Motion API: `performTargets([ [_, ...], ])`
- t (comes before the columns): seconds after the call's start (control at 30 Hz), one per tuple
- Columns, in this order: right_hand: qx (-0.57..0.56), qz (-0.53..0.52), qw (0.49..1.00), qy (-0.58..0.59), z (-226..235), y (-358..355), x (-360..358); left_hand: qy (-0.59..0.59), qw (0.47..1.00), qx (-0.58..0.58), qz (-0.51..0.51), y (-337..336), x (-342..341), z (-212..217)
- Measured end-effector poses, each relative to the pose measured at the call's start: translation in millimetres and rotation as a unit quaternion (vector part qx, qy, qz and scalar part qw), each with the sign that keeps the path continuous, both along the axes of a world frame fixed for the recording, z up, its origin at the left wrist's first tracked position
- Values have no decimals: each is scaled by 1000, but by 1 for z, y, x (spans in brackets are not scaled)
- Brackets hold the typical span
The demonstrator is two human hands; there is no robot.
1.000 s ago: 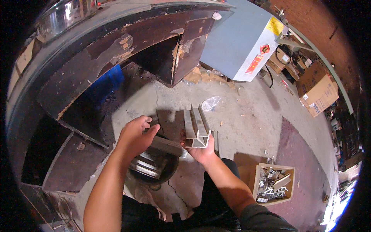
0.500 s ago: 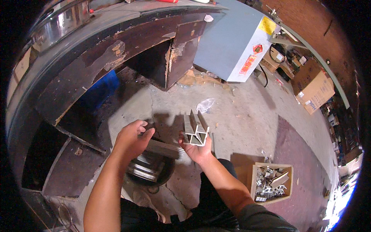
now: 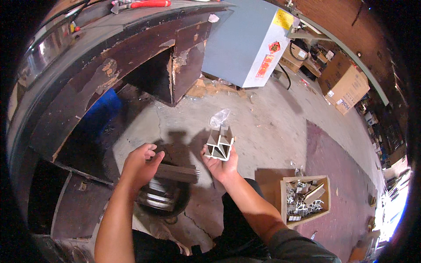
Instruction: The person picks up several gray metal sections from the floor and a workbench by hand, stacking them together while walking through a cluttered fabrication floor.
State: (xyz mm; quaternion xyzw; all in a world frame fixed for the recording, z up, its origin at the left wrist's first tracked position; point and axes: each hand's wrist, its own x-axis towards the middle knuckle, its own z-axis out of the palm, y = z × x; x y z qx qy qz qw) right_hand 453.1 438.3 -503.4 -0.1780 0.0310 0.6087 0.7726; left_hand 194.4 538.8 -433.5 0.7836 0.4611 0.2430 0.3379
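Observation:
My right hand (image 3: 221,164) holds a short piece of pale aluminium profile (image 3: 220,142) with its hollow, ribbed end face turned toward me. My left hand (image 3: 139,165) grips one end of a dark flat bar (image 3: 177,173) that lies crosswise and reaches toward my right hand. Under my left hand stands a dark round bucket (image 3: 163,199) with metal pieces inside. Both forearms come up from the lower edge over a cracked concrete floor.
A worn dark workbench (image 3: 87,74) curves across the upper left, with a blue item (image 3: 103,109) beneath it. A grey metal cabinet (image 3: 245,41) stands beyond. A wooden crate (image 3: 305,199) of metal offcuts sits at right. Cardboard boxes (image 3: 346,83) lie further off.
The view has tilted, so bench and cabinet sit higher and nearer. My hands have shifted slightly down and right, and the profile's open end now faces me more squarely.

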Motion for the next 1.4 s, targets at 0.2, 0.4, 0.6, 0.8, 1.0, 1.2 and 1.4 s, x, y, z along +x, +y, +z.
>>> performTargets([
  [0.2, 36, -77, 996, -39, 2, -8, 25, -33, 993, 82, -78, 9, 11, -15],
  [0.4, -165, -175, 961, -140, 16, -86, 69, -14, 998, -38, -55, 15, 9, -17],
  [0.6, -264, -333, 882, -204, 59, -209, 110, 11, 997, -71, -32, 26, -3, -31],
  [0.8, -464, -401, 699, -367, 70, -362, 194, 28, 997, -58, -36, 26, 10, -15],
  [1.0, -597, -387, 605, -357, 57, -435, 228, 34, 994, -70, -77, 37, 15, -28],
  [1.2, -837, -218, 358, -353, -68, -526, 271, 10, 993, -73, -91, 36, 32, -43],
  [1.4, -730, -283, 476, -402, -102, -550, 270, 19, 991, -71, -109, 39, 27, -43],
])
